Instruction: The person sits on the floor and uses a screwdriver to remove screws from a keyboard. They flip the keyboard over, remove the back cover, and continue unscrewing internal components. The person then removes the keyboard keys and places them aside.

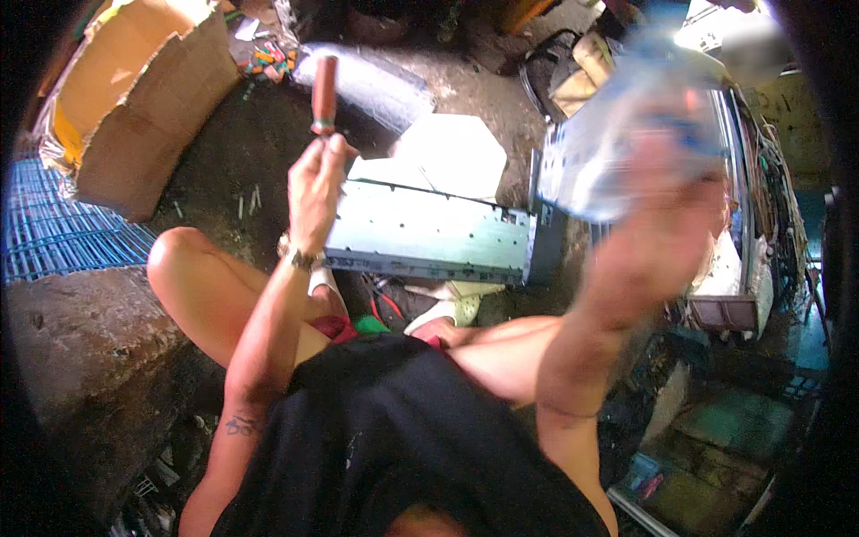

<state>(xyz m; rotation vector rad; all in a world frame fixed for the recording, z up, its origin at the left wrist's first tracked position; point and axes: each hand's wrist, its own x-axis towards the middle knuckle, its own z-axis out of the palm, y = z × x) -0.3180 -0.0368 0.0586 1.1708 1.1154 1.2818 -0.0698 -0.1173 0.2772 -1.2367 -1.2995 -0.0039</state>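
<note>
Black sleeveless top (394, 430), metal wristwatch (300, 257), small forearm tattoo (240, 425), bare knees

Red-brown tool handle (324, 94), grey-green metal chassis (429, 234) — brown cardboard (134, 98), blue slatted crate (63, 234)

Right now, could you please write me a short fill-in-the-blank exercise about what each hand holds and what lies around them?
1. The left hand grips a tool by its ____ handle.
2. The right hand lifts a blurred clear plastic ____.
3. Between the knees sits a grey ____ chassis.
4. At upper left stands a torn ____ box.

Missing words: red; bottle; metal; cardboard
</note>
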